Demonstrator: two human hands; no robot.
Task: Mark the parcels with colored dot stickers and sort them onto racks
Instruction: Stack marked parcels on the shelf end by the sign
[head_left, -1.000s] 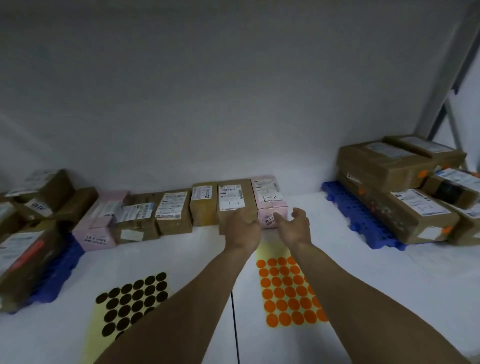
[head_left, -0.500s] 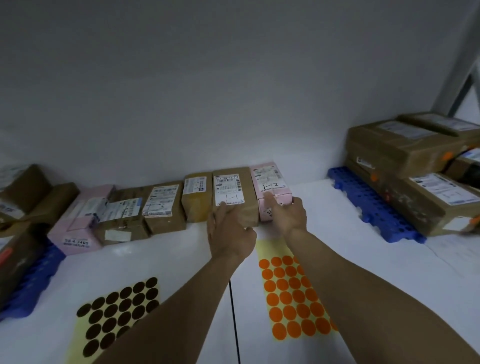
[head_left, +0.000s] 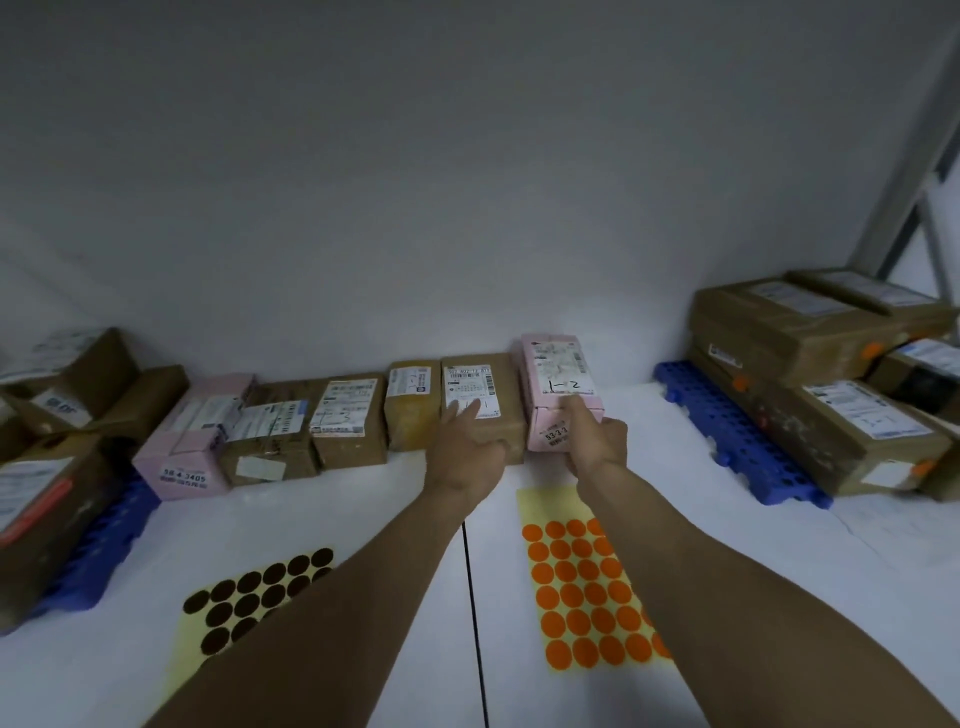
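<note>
A row of parcels lines the back of the white table (head_left: 363, 519). My left hand (head_left: 467, 441) rests on a brown parcel (head_left: 498, 410) marked "1-1", its forefinger laid on the white label. To its right, a pink parcel (head_left: 558, 374) marked "1-2" is held at its near end by my right hand (head_left: 595, 436), forefinger on top, thumb below. A sheet of orange dot stickers (head_left: 587, 587) lies under my right forearm. A sheet of dark brown dot stickers (head_left: 249, 603) lies at the lower left.
More brown parcels and another pink parcel (head_left: 182, 452) continue the row leftward. Stacked parcels sit on a blue pallet (head_left: 727, 431) at the right, some with orange dots, and on a blue pallet (head_left: 93, 556) at the left. A metal rack post (head_left: 904, 171) stands at the far right.
Both hands reached forward onto the parcels. The right hand took hold of the pink parcel's near end and shifted it slightly right, opening a gap from the brown parcel.
</note>
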